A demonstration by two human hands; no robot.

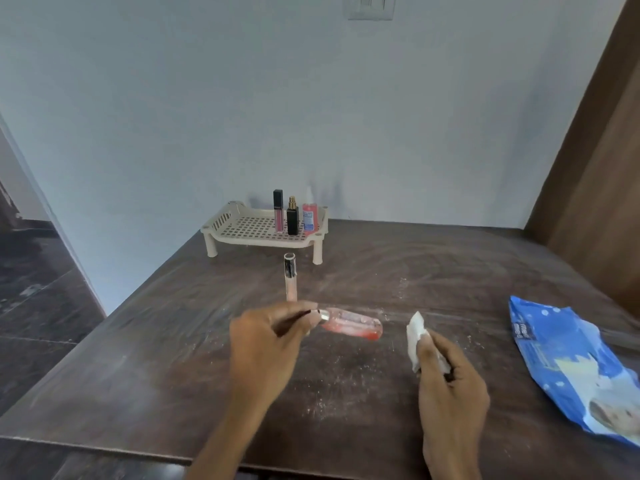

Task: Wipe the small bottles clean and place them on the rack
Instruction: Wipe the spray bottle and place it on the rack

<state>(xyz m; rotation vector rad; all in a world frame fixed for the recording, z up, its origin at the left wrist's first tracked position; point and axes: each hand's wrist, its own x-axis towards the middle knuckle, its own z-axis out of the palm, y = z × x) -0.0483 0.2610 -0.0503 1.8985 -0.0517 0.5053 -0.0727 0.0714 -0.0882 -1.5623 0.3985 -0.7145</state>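
Observation:
My left hand (266, 344) grips the cap end of a clear pink bottle (353, 323), which lies nearly level just above the table and points right. My right hand (450, 372) pinches a folded white wipe (415, 332), a short gap right of the bottle's base. A slim tube bottle (290, 277) with a pale pink lower half stands upright on the table behind my left hand. On the cream rack (242, 230) by the wall stand a pink lip gloss (278, 211), a black perfume bottle (292, 218) and a pink spray bottle (309, 216).
A blue wet-wipes pack (571, 362) lies at the right of the dark wooden table (173, 341), whose surface carries white dust specks. A brown wooden panel (595, 150) stands at the right. The table's left edge drops to a dark tiled floor (34, 289).

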